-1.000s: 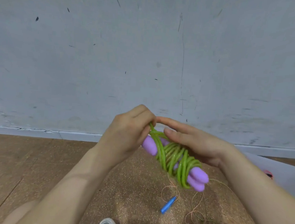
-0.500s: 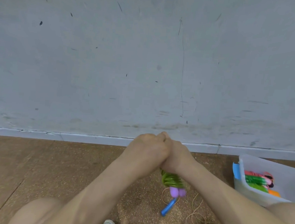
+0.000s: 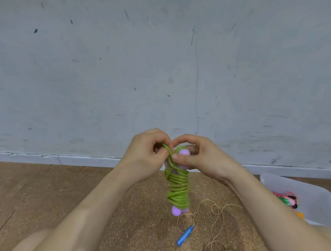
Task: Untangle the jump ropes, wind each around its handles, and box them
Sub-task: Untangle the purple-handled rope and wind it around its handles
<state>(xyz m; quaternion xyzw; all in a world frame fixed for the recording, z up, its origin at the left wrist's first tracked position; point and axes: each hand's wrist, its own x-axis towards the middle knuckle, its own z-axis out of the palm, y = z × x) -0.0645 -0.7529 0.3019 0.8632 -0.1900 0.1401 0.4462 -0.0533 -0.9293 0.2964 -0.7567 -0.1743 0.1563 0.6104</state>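
Grey wall [image 3: 165, 66] behind, cork floor [image 3: 75, 197] below. Held upright in air — green jump rope [image 3: 177, 187] wound on purple handles [image 3: 184, 153]. Top loop pinched in left hand [image 3: 148, 157] fingers; handle tops clamped in right hand [image 3: 203, 158]. Box [image 3: 304, 192] lower right, nearer right hand.

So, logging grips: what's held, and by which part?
Left hand pinches a free strand of the green rope; right hand grips the purple handles at their top.
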